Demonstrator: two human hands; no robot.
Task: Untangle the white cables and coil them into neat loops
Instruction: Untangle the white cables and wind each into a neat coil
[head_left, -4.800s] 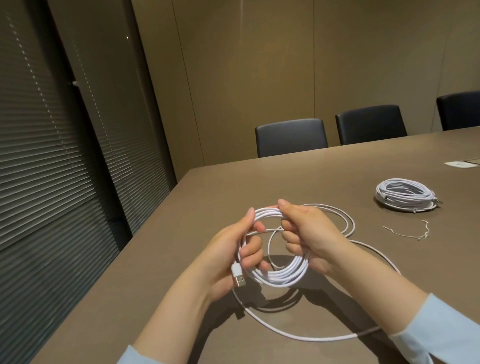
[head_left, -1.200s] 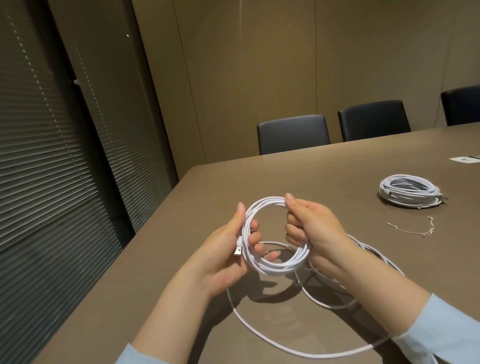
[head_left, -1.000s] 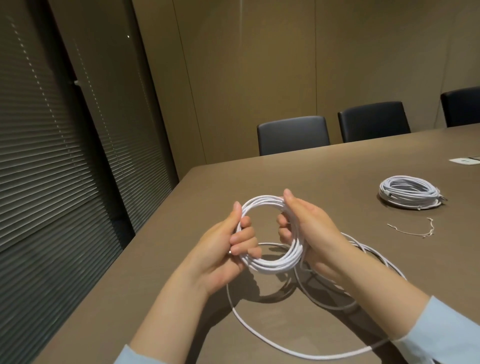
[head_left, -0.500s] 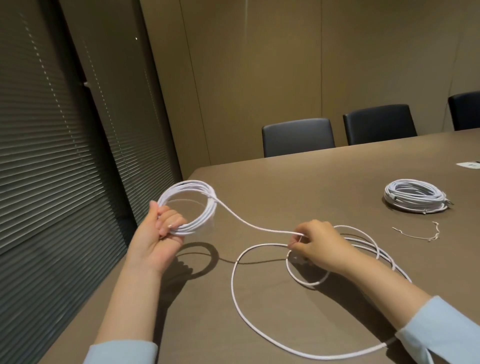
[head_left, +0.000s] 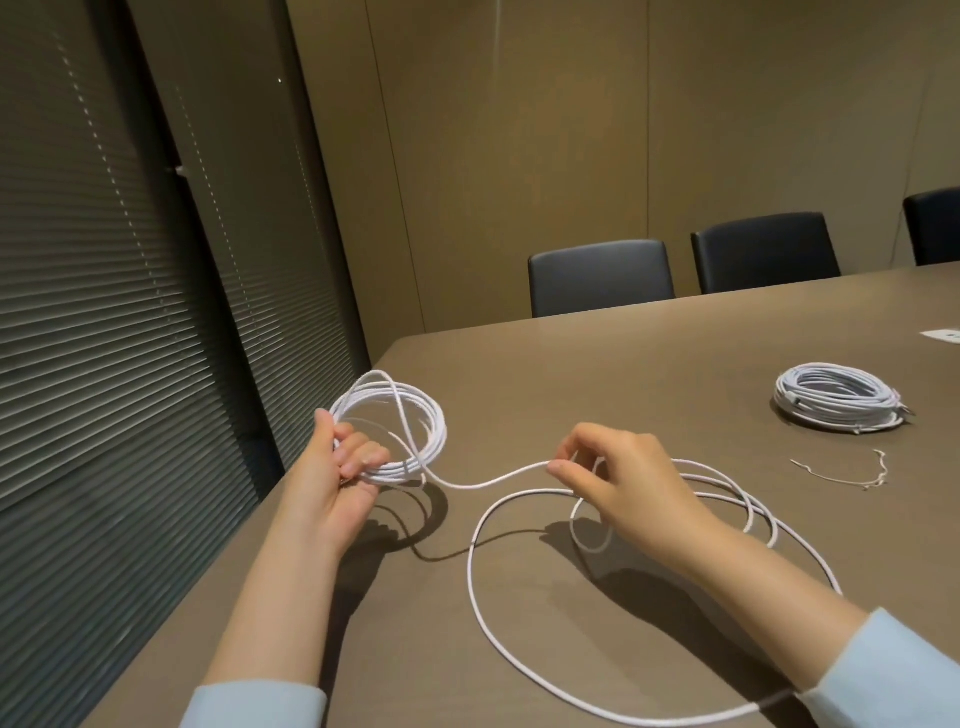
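Note:
My left hand (head_left: 340, 470) grips a part-wound coil of white cable (head_left: 415, 410), held up near the table's left edge. A single strand runs from that coil to my right hand (head_left: 618, 475), which pinches it between thumb and fingers just above the table. The loose rest of this cable (head_left: 478, 597) lies in wide loops on the table under and around my right arm. A second white cable (head_left: 836, 402) lies wound in a neat coil at the right.
A brown table (head_left: 597, 374) carries everything. A thin twist tie (head_left: 841, 473) lies in front of the finished coil. A white plate (head_left: 943, 335) sits at the far right edge. Black chairs (head_left: 600, 275) stand along the far side. Window blinds fill the left.
My hands were together on the coil a second ago. The left hand has carried the coil left; the right hand has slid along the strand and now pinches it further down.

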